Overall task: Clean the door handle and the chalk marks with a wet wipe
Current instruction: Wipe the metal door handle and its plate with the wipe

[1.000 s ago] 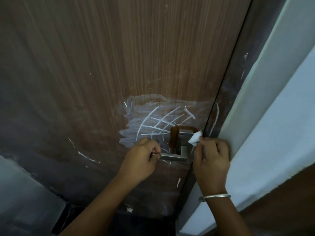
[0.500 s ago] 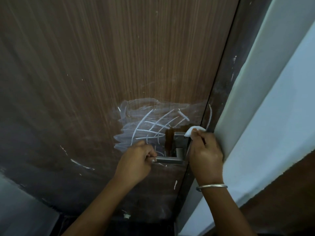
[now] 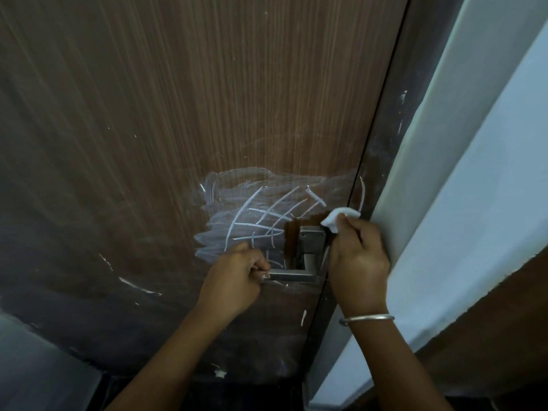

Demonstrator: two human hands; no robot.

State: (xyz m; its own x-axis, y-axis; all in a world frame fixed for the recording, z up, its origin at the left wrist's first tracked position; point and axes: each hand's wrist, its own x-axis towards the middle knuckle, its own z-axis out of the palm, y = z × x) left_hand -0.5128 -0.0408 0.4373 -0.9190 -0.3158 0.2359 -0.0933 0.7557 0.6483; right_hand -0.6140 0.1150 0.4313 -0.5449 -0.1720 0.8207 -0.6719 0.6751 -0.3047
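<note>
A brown wood-grain door [image 3: 207,99] carries white chalk marks [image 3: 255,218], smeared and crossed with lines, left of a metal lever handle [image 3: 307,256]. My left hand [image 3: 234,280] grips the free end of the lever. My right hand [image 3: 355,259] pinches a folded white wet wipe [image 3: 339,218] and holds it against the door just above and right of the handle's square plate, near the door's edge. A dark clean patch borders the plate on its left and top.
The dark door frame [image 3: 382,161] runs along the door's right edge, with a pale wall [image 3: 474,188] beyond it. Stray chalk strokes [image 3: 139,287] lie lower left on the door. A metal bangle [image 3: 366,318] sits on my right wrist.
My right hand has carried the wipe upward along the right side of the handle plate to above its top corner. My left hand has stayed on the lever.
</note>
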